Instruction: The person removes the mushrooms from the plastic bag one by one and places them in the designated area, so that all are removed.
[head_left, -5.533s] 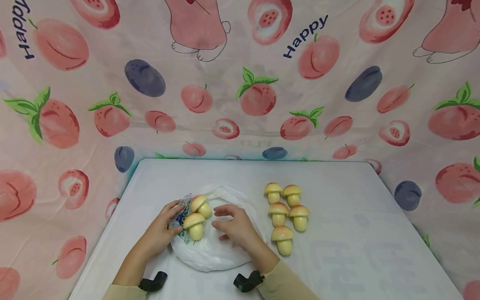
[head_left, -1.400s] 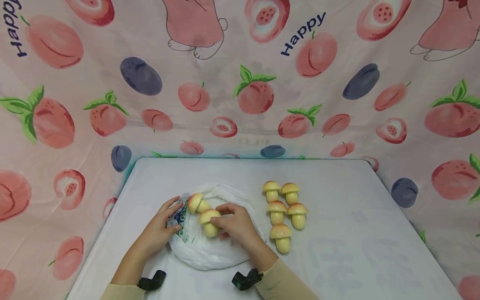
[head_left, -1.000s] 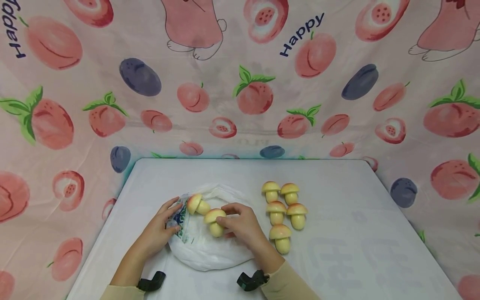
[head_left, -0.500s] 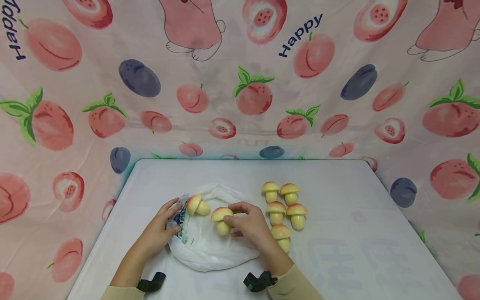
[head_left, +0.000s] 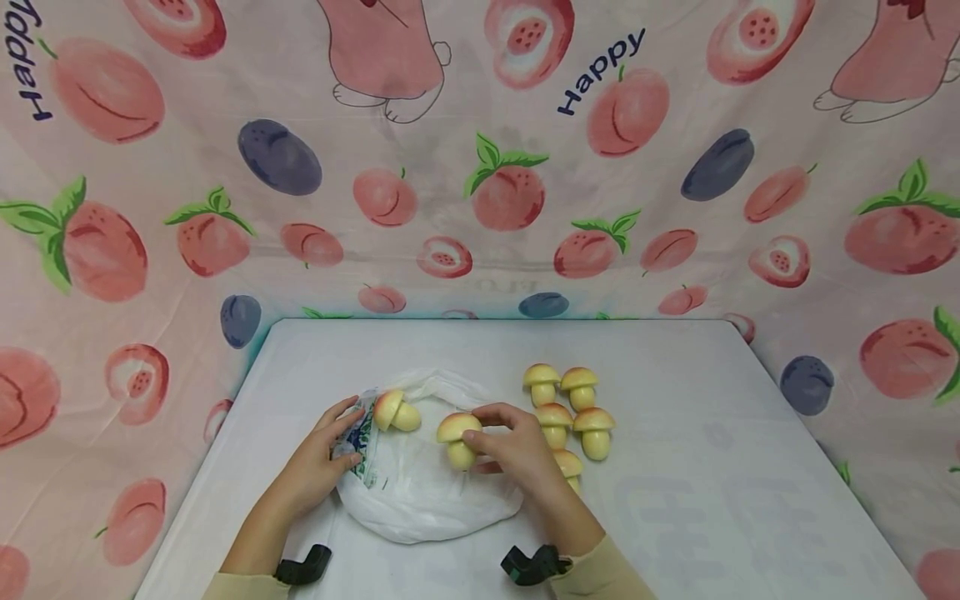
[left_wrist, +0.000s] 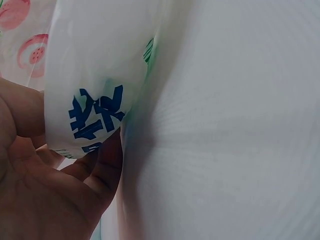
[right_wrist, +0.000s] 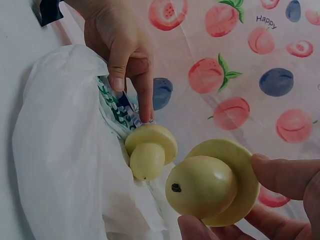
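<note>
My right hand (head_left: pixel 521 450) pinches a yellow toy mushroom (head_left: pixel 456 428) by its cap, above the right part of a white plastic bag (head_left: pixel 427 510). In the right wrist view the held mushroom's stem (right_wrist: pixel 197 187) points toward the camera, thumb and fingers at the cap. Another toy mushroom (head_left: pixel 396 411) lies tilted on the bag's left part. My left hand (head_left: pixel 318 462) holds the bag's left edge. Blue and green print (left_wrist: pixel 97 117) on the bag shows between its thumb and fingers in the left wrist view.
Several more toy mushrooms (head_left: pixel 596 433) stand grouped right of the bag, the nearest partly behind my right hand. The white table (head_left: pixel 712 467) ends at a fruit-printed cloth (head_left: pixel 450 167) behind it. Black devices (head_left: pixel 303 567) sit on both wrists.
My right hand has taken hold of a mushroom that lay beside the other one and carried it rightward over the bag. The remaining mushroom has tilted a little. My left hand stays at the bag's edge.
</note>
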